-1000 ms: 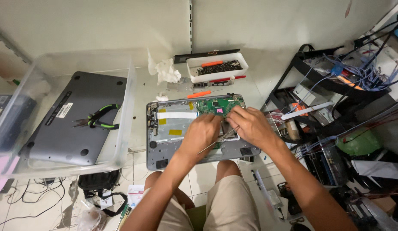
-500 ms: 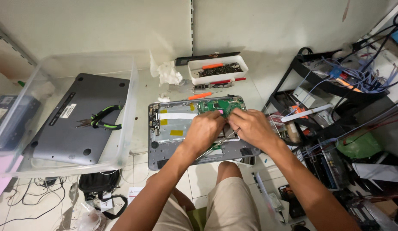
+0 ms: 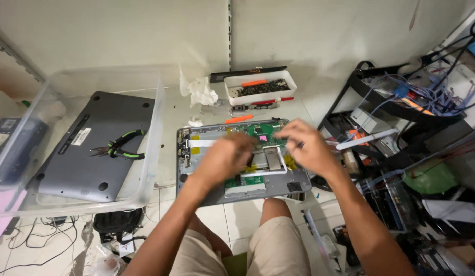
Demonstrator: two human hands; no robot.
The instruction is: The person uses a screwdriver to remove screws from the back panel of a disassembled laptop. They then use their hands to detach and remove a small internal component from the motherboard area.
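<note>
An opened grey laptop base [image 3: 291,185] lies in front of me, showing a green circuit board [image 3: 260,130], a white ribbon cable [image 3: 200,143] and yellow tape patches. My left hand [image 3: 224,158] hovers over the middle of the base with its fingers curled downward. My right hand [image 3: 306,145] is over the right side of the board, fingertips pinched close together. Both hands are motion-blurred, and whatever lies under the fingers is hidden.
A clear plastic bin [image 3: 150,153] at left holds a grey laptop bottom cover [image 3: 89,148] with green-handled pliers [image 3: 120,148] on it. Behind the laptop are a white tray of screws [image 3: 260,88], orange-handled tools [image 3: 238,118] and crumpled tissue [image 3: 202,93]. A black rack of cables [image 3: 401,97] stands at right.
The view has shifted slightly. My hands, pressed together over the board before, have drawn apart, the left moving left and down and the right moving right.
</note>
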